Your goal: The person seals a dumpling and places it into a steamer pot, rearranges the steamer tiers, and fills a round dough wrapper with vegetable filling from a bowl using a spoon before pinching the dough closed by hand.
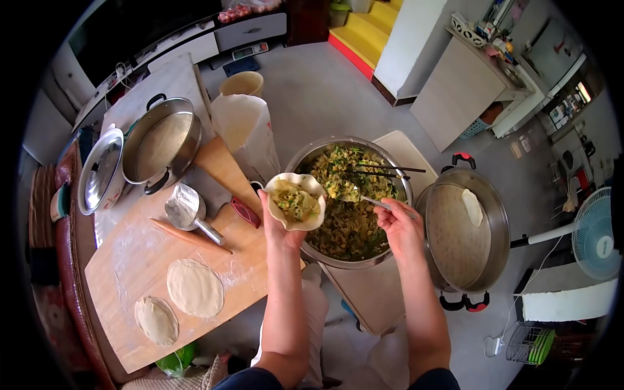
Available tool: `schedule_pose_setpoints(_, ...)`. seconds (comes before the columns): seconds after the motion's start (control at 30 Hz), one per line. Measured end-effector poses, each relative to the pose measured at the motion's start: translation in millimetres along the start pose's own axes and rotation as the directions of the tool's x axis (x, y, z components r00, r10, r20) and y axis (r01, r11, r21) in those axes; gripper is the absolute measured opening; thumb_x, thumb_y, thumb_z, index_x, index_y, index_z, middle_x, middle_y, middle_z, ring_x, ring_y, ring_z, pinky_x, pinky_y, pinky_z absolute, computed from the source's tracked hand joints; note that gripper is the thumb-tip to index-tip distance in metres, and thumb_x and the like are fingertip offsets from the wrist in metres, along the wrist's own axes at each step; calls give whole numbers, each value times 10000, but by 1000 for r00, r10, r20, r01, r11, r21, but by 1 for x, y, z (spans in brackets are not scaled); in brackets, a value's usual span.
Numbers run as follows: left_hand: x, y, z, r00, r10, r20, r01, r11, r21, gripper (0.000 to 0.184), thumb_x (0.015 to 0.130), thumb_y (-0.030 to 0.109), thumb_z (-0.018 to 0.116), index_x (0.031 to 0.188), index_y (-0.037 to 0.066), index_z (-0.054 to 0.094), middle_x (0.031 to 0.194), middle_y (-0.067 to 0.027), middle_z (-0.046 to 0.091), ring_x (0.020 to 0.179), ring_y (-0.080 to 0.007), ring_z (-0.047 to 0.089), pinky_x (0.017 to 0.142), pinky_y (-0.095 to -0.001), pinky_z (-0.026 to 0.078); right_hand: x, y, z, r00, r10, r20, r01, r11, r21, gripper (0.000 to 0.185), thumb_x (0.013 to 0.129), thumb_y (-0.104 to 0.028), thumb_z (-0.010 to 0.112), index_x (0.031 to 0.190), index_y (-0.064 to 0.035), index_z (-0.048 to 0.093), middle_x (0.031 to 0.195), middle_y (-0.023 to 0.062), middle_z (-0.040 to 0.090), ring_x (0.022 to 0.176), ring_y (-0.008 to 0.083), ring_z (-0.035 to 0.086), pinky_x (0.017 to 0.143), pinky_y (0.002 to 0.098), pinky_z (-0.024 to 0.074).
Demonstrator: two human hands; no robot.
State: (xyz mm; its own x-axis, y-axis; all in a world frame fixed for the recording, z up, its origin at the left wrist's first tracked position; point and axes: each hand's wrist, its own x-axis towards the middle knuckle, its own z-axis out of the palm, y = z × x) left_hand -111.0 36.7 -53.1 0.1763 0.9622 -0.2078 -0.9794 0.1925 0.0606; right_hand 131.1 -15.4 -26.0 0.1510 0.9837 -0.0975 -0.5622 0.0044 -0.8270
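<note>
My left hand (284, 231) holds up a cupped dough wrapper (316, 222) with chopped vegetable filling inside, at the left rim of a large steel bowl (311, 257). A spoon (375, 202) is pinched in my right hand (401, 227), its tip over the filling (351, 224) in the bowl. Two dark chopsticks (403, 170) lean across the bowl's right rim. On the wooden board (136, 253) at left lie flat dough rounds (195, 288) and a folded piece (156, 320), with a rolling pin (190, 236) and a metal scoop (185, 208) above them.
A steamer pot (458, 247) with one dumpling (472, 208) stands right of the bowl. A knife with a red handle (245, 212) lies on the board. Beyond are another pot (162, 140), its lid (102, 172) and a white bag (244, 123). A fan (595, 240) stands far right.
</note>
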Motion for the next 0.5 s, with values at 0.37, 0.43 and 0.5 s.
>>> schedule_pose_setpoints(0.37,1,-36,10,989,-121,86,125,992,-34,708,979,649,293,1357,77,472,1307,-170,552,1194,-375,539,999,-581,463,-36,6,64,458,-298,837,861,-84,-501,358,757,67,700,1109,55,636,1063,151,607,821,280,644,690,370,555)
schedule_pose_setpoints(0.43,1,-34,12,991,-121,65,124,992,-39,707,977,651,292,1355,81,471,1307,-175,548,1180,-391,544,979,-612,466,-40,6,67,426,-332,841,862,-133,-489,336,749,78,697,1080,72,642,1051,158,602,814,289,638,686,369,553)
schedule_pose_setpoints(0.5,-1,-32,15,991,-122,46,124,991,-42,708,974,653,295,1355,82,468,1309,-182,541,1161,-403,551,965,-625,474,-42,6,69,438,-335,835,858,-122,-499,331,736,88,702,1063,72,654,1044,155,611,811,298,638,684,374,551)
